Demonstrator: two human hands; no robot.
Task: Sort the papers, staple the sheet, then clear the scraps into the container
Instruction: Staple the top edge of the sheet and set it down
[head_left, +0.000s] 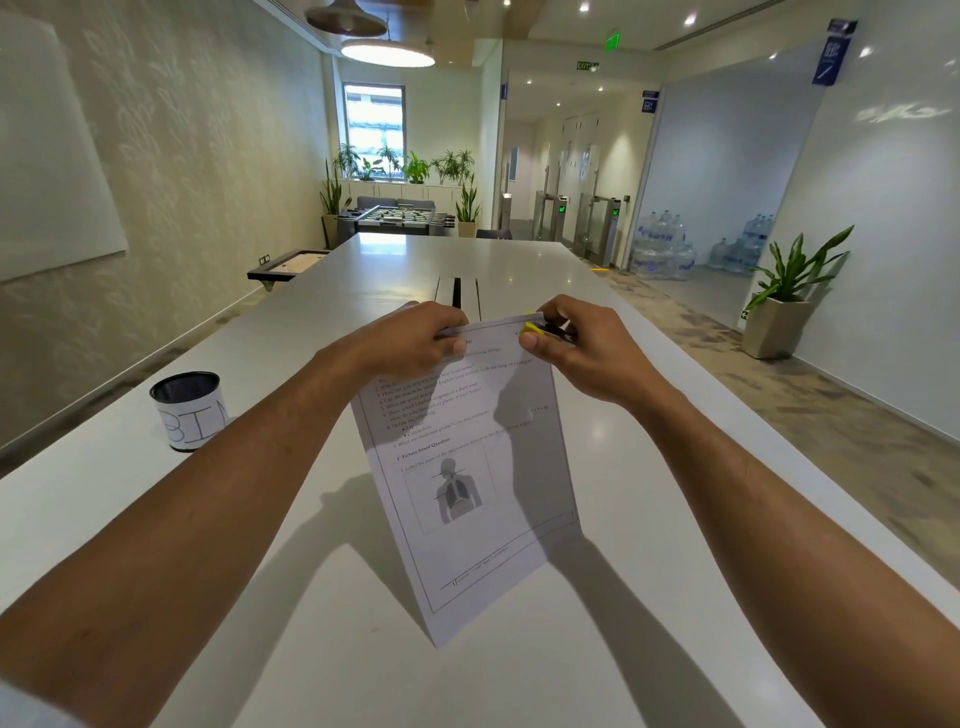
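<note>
A printed sheet with text and a lung diagram stands upright above the white table, its lower edge touching the tabletop. My left hand pinches its top left edge. My right hand grips a small yellow and black stapler clamped over the sheet's top right corner. A dark cylindrical container with a paper label reading BIN stands on the table to the left, well apart from both hands.
A cable slot runs along the table's middle behind the sheet. A potted plant stands on the floor at right, with water bottles beyond it. A foosball table sits at the far end.
</note>
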